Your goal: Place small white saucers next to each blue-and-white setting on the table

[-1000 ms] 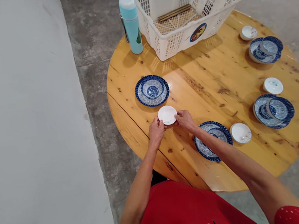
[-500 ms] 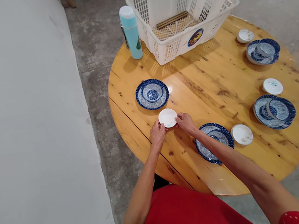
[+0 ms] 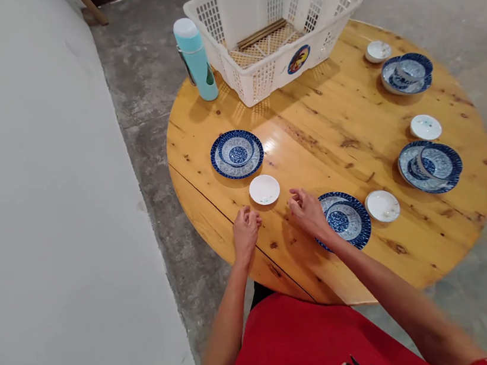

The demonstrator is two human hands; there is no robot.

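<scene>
A small white dish (image 3: 265, 190) lies on the round wooden table, between my two hands and touched by neither. My left hand (image 3: 246, 227) is just to its lower left, fingers loosely bent and apart, holding nothing. To the right of the dish, my right hand (image 3: 306, 209) hovers with curled, parted fingers, also without anything in them. Above the dish sits a blue-and-white plate (image 3: 219, 170) with a bowl (image 3: 238, 150) on it. My right wrist partly covers another blue-and-white plate (image 3: 363, 228) that bears a bowl (image 3: 339, 221).
A white plastic basket (image 3: 252, 79) holding some brown sticks (image 3: 262, 34) stands at the table's back, beside a light-blue bottle (image 3: 198, 62). Along the right are more white dishes (image 3: 425, 127) and blue-and-white plates with bowls (image 3: 441, 163). A white wall (image 3: 48, 202) rises at left.
Both hands have let go of the small white dish and drawn apart, the left to the left, the right slightly to the right of it. The view has shifted a little.
</scene>
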